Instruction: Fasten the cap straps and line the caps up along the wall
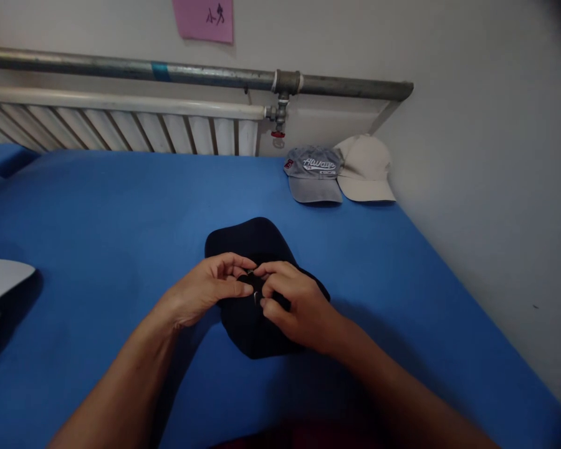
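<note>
A black cap (252,333) lies on the blue tabletop (121,212), its opening strap area facing me. From the left, my left hand (206,285) pinches the cap's black strap (256,284) between thumb and fingers. My right hand (295,300) has its fingers curled in on the same strap from the other side. A small shiny piece of metal, which looks like a buckle (256,298), shows between the two hands. The fingers partly hide the strap.
A grey cap with white lettering (315,174) and a beige cap (367,168) sit side by side at the back right. Behind the table are a white radiator (177,132) and a metal pipe (98,67). A white object (2,280) stands at the left edge.
</note>
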A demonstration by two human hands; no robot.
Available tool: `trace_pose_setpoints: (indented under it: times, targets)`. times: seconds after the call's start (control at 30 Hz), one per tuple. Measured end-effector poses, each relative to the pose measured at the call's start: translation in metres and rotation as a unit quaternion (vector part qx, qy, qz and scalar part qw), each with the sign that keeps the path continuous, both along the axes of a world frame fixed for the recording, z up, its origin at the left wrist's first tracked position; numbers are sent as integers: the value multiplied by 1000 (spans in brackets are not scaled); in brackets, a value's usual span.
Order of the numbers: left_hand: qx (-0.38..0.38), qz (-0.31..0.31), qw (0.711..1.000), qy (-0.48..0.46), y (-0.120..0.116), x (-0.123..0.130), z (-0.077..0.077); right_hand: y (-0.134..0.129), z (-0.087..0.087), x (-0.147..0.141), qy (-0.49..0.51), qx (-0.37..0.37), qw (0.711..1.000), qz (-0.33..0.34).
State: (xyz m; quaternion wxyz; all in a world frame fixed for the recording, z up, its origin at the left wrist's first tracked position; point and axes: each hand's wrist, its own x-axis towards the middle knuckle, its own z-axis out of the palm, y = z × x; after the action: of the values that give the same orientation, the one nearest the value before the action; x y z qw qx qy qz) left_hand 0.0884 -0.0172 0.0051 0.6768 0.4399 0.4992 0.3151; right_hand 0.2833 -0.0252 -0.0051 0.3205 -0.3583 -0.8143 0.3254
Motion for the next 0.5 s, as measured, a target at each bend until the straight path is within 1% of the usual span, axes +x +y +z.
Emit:
trace_pose_setpoints:
  times: [0.1, 0.23, 0.33, 0.5]
  targets:
    - [9, -2, 1000, 7, -2, 2, 0, -1, 1, -1, -32, 8, 999, -4]
    - [32, -9, 999, 18, -4, 4, 1, -2, 2, -3, -43, 2, 999, -17]
    - [44, -10, 999, 14, -5, 4, 2, -2, 1, -3, -13, -12, 999, -27]
    - [51, 14, 998, 30, -4, 2, 3, -1, -1, -2, 36, -30, 999, -28]
